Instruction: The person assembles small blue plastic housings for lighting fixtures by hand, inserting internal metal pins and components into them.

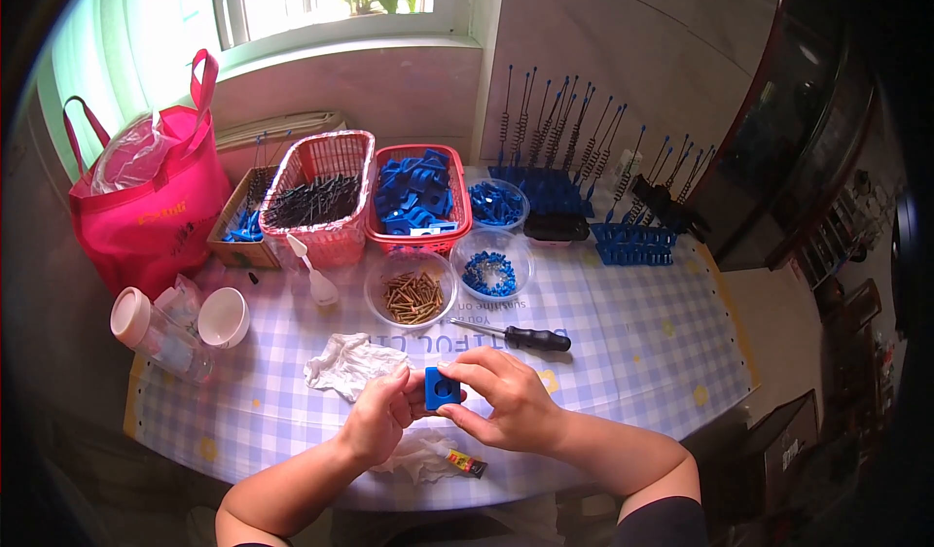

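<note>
A small blue plastic block [443, 389] with a round hole in its face is held up over the near part of the table. My right hand [508, 398] grips it between thumb and fingers from the right. On its other side my left hand [381, 416] is curled, its fingers reaching behind the block and partly hidden. Below the hands lie a crumpled tissue [409, 458] and a small yellow and black tube [466, 463]. Just beyond them is a screwdriver [537, 339] with a black handle, and a white cloth [352, 364] lies to the left.
Clear bowls hold brass-coloured screws [413, 298] and small blue pieces [489, 274]. Behind stand a red basket [465, 218] of blue parts and a pink basket [362, 163] of dark rods. Blue racks [632, 246] with upright springy rods stand right; a pink bag [146, 216], bottle [161, 338] and white bowl [224, 317] left.
</note>
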Tool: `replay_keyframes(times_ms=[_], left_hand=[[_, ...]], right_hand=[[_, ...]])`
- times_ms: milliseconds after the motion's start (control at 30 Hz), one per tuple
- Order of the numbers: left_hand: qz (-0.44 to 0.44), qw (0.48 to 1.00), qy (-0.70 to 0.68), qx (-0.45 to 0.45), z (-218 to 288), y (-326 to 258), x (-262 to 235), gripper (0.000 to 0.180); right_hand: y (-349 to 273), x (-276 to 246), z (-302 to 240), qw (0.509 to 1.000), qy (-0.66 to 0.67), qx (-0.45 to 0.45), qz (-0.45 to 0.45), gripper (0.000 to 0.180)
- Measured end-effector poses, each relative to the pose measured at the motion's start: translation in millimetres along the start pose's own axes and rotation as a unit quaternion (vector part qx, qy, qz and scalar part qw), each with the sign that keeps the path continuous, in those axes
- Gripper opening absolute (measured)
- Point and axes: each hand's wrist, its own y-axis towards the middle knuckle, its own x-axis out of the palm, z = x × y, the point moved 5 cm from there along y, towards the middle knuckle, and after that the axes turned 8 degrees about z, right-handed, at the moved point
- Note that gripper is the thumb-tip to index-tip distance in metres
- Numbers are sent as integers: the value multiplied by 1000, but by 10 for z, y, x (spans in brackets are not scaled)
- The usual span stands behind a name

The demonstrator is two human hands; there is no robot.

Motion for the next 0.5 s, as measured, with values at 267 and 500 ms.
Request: replay_keyframes(times_ms=[267, 500], left_hand=[[0, 1000, 3, 1, 16, -12, 21, 60], [-2, 1000, 8, 1, 22, -14, 27, 61]], right_hand=[[-3, 2, 8, 1000, 3, 15, 3, 45], [1, 3, 7, 1000, 3, 15, 2, 46]])
